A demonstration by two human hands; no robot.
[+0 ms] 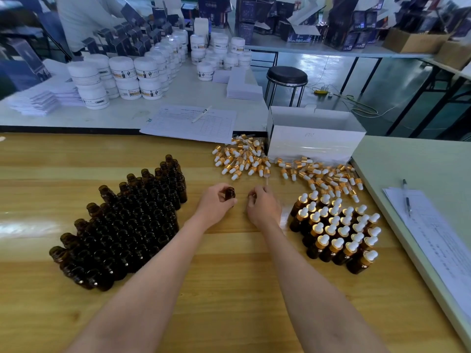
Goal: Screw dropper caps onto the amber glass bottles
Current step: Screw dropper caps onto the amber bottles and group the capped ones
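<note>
Amber bottle (230,193) mostly hidden, apparently, by left hand (215,203)

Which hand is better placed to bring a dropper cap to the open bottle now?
Right hand: it seems to pinch a dropper cap, pipette showing, right beside the uncapped amber bottle gripped by the left hand.

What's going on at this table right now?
A person is capping bottles. The left hand grips one open amber bottle upright at the middle of the wooden table. The right hand beside it seems to pinch a dropper cap, its glass tube poking up, not yet on the bottle. A large block of uncapped bottles stands to the left, finished capped bottles to the right, and loose dropper caps lie heaped by a white box.
</note>
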